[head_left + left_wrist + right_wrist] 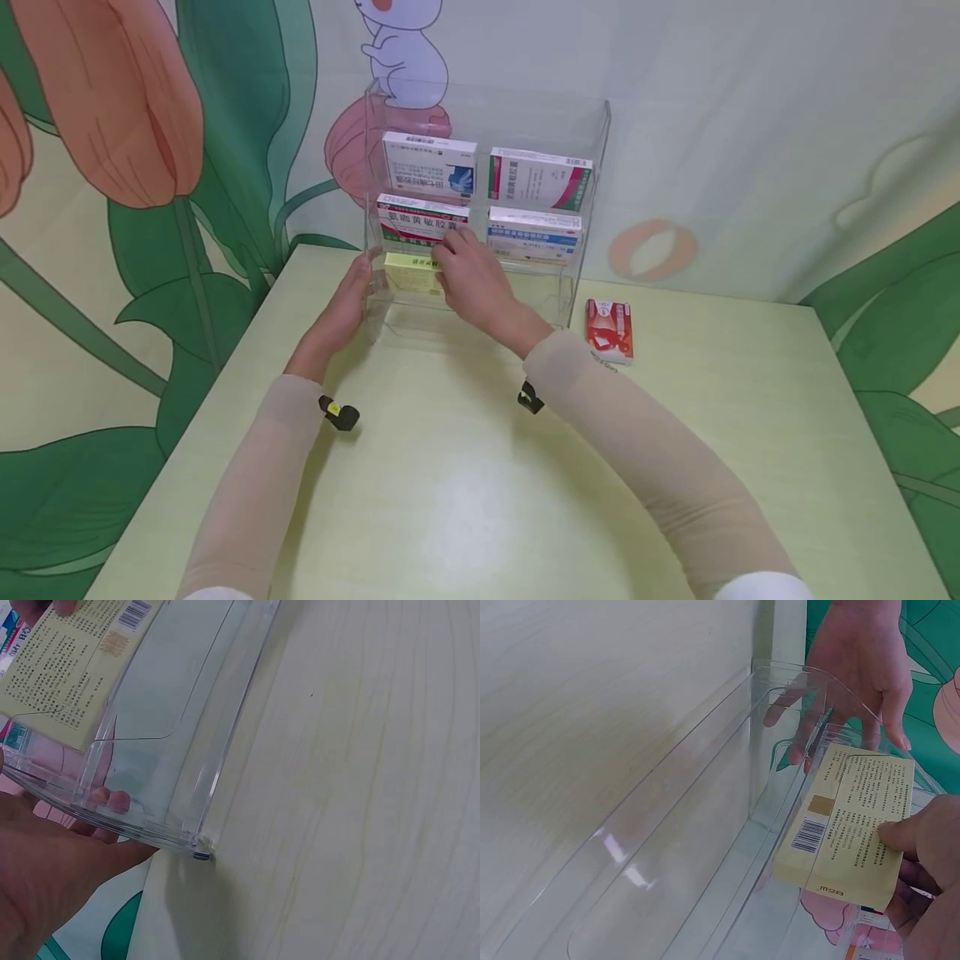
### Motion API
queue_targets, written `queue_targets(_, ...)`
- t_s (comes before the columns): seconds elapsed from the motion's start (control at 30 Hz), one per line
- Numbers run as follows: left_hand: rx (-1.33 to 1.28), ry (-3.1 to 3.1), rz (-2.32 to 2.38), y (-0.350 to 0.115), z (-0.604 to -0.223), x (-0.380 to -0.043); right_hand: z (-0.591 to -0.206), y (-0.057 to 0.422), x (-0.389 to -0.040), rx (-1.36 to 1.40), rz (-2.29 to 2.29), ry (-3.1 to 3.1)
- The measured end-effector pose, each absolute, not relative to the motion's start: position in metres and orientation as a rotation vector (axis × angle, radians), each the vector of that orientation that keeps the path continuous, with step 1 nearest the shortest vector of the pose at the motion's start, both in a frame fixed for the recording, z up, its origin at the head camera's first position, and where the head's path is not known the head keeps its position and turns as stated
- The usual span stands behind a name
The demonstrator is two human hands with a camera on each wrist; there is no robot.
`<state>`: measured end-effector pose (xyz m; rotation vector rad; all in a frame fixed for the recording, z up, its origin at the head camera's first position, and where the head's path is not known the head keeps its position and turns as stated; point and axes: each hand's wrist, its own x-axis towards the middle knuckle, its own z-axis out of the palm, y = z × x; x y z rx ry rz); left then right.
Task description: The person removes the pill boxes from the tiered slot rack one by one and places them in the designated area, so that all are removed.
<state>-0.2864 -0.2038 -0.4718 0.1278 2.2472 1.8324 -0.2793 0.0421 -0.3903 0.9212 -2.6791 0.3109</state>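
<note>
My right hand (pixel 472 279) pinches one end of a pale yellow medicine box (pixel 408 275), thumb on its printed face. The box sits tilted at the bottom left of a clear acrylic display rack (pixel 487 329), below a red-and-green striped medicine box (pixel 420 227). In the right wrist view its barcode and small print (pixel 851 817) show. My left hand (pixel 345 304) rests against the rack's left side wall, its fingers spread and fairly straight. Through the clear plastic the fingers of the left hand (pixel 855 675) are visible in the right wrist view.
Higher in the rack stand a white-and-blue box (pixel 430 164), a white box with pink and green corners (pixel 540 179) and a blue-striped box (pixel 534 236). A red box (pixel 610 331) lies on the pale table (pixel 450 500) to the rack's right. A printed wall cloth (pixel 720 125) hangs behind.
</note>
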Motion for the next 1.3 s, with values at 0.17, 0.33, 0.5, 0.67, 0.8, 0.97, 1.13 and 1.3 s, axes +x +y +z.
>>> queue_targets(0.17, 0.101, 2.247, 1.801, -0.199, -0.458, -0.279, -0.387, 0.046, -0.278, 0.918, 0.364, -2.666)
queue_targets(0.33, 0.112, 2.283, 1.771, -0.194, -0.442, -0.268, -0.38, 0.051, -0.275, 0.918, 0.425, -2.647)
queue_targets(0.5, 0.122, 2.28, 1.781, -0.194, -0.441, -0.267, -0.366, 0.06, -0.268, 0.928, 0.453, -2.644)
queue_targets(0.67, 0.105, 2.287, 1.79, -0.198, -0.459, -0.28, -0.349, 0.076, -0.257, 0.941, 0.49, -2.645)
queue_targets(0.8, 0.107, 2.285, 1.819, -0.201, -0.474, -0.288, -0.337, 0.094, -0.251, 0.962, 0.544, -2.646)
queue_targets(0.97, 0.101, 2.283, 1.825, -0.201, -0.475, -0.286, -0.325, 0.124, -0.24, 0.961, 0.652, -2.638)
queue_targets(1.13, 0.111, 2.283, 1.821, -0.201, -0.474, -0.284, -0.319, 0.161, -0.227, 0.893, 0.779, -2.635)
queue_targets(1.3, 0.145, 2.293, 1.833, -0.202, -0.473, -0.284, -0.319, 0.2, -0.215, 0.846, 0.858, -2.586)
